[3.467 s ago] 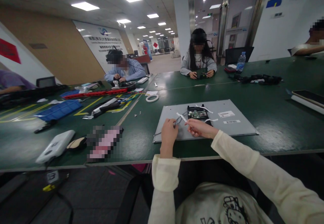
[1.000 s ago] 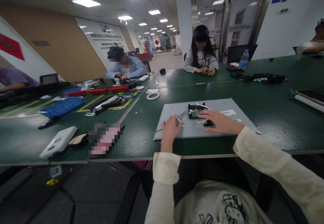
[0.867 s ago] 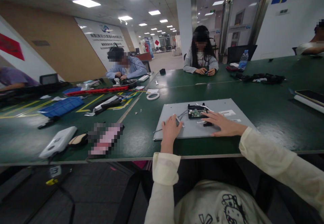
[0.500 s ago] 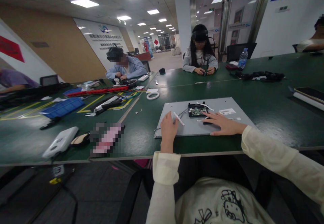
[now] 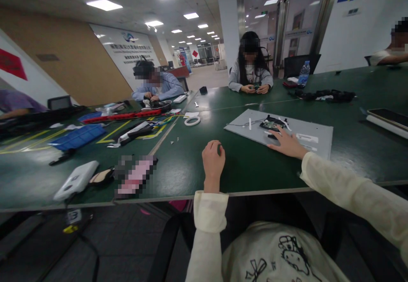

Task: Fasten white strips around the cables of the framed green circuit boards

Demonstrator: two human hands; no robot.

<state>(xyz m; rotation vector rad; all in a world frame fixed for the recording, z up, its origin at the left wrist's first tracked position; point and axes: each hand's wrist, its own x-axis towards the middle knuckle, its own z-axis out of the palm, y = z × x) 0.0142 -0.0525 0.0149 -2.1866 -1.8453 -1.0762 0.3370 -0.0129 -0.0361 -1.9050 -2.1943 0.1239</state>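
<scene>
A grey flat panel (image 5: 315, 139) lies on the green table (image 5: 248, 171), turned askew to the right. A small green circuit board (image 5: 270, 124) with thin wires and white tape strips sits on it. My right hand (image 5: 286, 142) lies flat on the panel just below the board, fingers stretched out. My left hand (image 5: 213, 162) rests on the bare table to the left of the panel, fingers curled into a loose fist; whether anything is in it is hidden.
A white tape roll (image 5: 191, 121), a blue tray (image 5: 78, 136), a white device (image 5: 76, 180) and cables lie to the left. A water bottle (image 5: 303, 74) and black items (image 5: 325, 95) stand at the back right. Other people sit across the table.
The grey panel has slid away and to the right and turned under my right hand. My left hand has come off the panel and now rests on the bare table.
</scene>
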